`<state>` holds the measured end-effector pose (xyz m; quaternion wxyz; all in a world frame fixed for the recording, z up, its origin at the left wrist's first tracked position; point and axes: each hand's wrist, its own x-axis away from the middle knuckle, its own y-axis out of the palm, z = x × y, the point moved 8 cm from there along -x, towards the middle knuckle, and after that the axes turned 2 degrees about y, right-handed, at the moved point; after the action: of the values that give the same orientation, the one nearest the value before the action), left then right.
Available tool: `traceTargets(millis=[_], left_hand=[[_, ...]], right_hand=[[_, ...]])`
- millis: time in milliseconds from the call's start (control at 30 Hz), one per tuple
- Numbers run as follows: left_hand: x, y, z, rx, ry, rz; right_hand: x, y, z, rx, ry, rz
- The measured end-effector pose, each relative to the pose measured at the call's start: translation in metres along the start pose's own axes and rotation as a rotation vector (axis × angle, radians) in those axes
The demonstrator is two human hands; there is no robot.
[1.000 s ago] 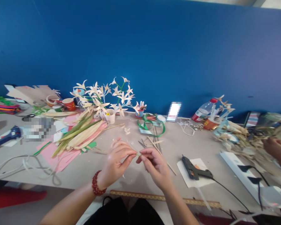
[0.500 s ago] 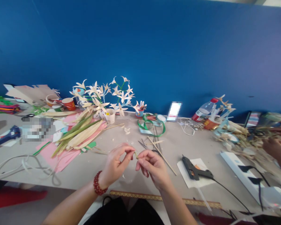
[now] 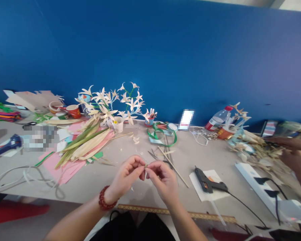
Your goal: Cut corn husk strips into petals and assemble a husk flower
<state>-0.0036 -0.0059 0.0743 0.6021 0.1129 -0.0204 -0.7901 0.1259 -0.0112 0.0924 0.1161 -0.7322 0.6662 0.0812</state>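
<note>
My left hand (image 3: 130, 172), with a red bead bracelet (image 3: 107, 198) at the wrist, pinches a small pale green strip (image 3: 145, 165) between thumb and forefinger. From the other side, my right hand (image 3: 163, 177) is closed on the same strip, and the fingertips of both hands nearly meet. Most of the strip is hidden by the fingers, so its exact kind is unclear. Behind the hands lie thin sticks (image 3: 175, 169) and a loop of green ribbon (image 3: 175, 137). To the right, a black glue gun (image 3: 208, 182) rests on white paper.
White husk flowers (image 3: 105, 112) stand at the back beside a paper cup (image 3: 117, 125). Long husk leaves (image 3: 90, 145) lie on pink paper (image 3: 65, 175) at left. A power strip (image 3: 257, 190), a bottle (image 3: 218, 118) and another person's hands (image 3: 294, 157) are at right.
My hands have come closer together, and less of the strip shows between the fingertips. At the far right, the other person's hands have shifted.
</note>
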Motion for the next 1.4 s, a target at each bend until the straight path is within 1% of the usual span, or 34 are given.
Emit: traceTargets(millis=[100,200,433,533,600,733,800,900,1000,1067,1200,1300,1400], left_hand=[[-0.002,-0.003,-0.003,0.057,-0.040,0.001],[-0.002,-0.006,-0.001,0.017,-0.043,0.006],[-0.002,-0.005,0.011,-0.086,0.001,0.001],[-0.003,-0.006,0.013,-0.148,0.011,0.021],[-0.004,-0.008,0.014,-0.177,0.014,0.038],[-0.007,-0.013,0.016,-0.156,-0.012,0.071],[-0.008,-0.013,0.014,-0.128,-0.031,0.069],[-0.009,-0.011,0.011,-0.085,-0.046,0.052],[-0.008,-0.009,0.010,-0.068,-0.035,0.031],[-0.007,-0.007,0.011,-0.080,-0.009,0.012],[-0.006,-0.005,0.016,-0.146,0.058,-0.007],[-0.005,-0.004,0.024,-0.252,0.145,-0.013],[-0.004,-0.004,0.033,-0.354,0.248,-0.004]], right_hand=[[0.000,-0.003,-0.010,0.184,-0.124,0.007],[0.000,-0.005,-0.015,0.288,-0.195,0.009],[-0.001,-0.002,-0.027,0.420,-0.270,0.017],[0.000,0.002,-0.030,0.433,-0.279,-0.028],[0.000,0.002,-0.027,0.360,-0.226,-0.067],[0.001,-0.006,-0.012,0.064,-0.039,-0.098],[0.002,-0.010,-0.003,-0.088,0.027,-0.073],[0.003,-0.014,0.007,-0.286,0.049,0.006],[0.003,-0.009,0.012,-0.450,0.083,0.039],[0.003,-0.002,0.015,-0.545,0.149,0.032],[0.000,0.004,0.018,-0.644,0.236,0.068],[-0.002,0.004,0.017,-0.679,0.240,0.093],[-0.003,0.004,0.017,-0.633,0.222,0.072]])
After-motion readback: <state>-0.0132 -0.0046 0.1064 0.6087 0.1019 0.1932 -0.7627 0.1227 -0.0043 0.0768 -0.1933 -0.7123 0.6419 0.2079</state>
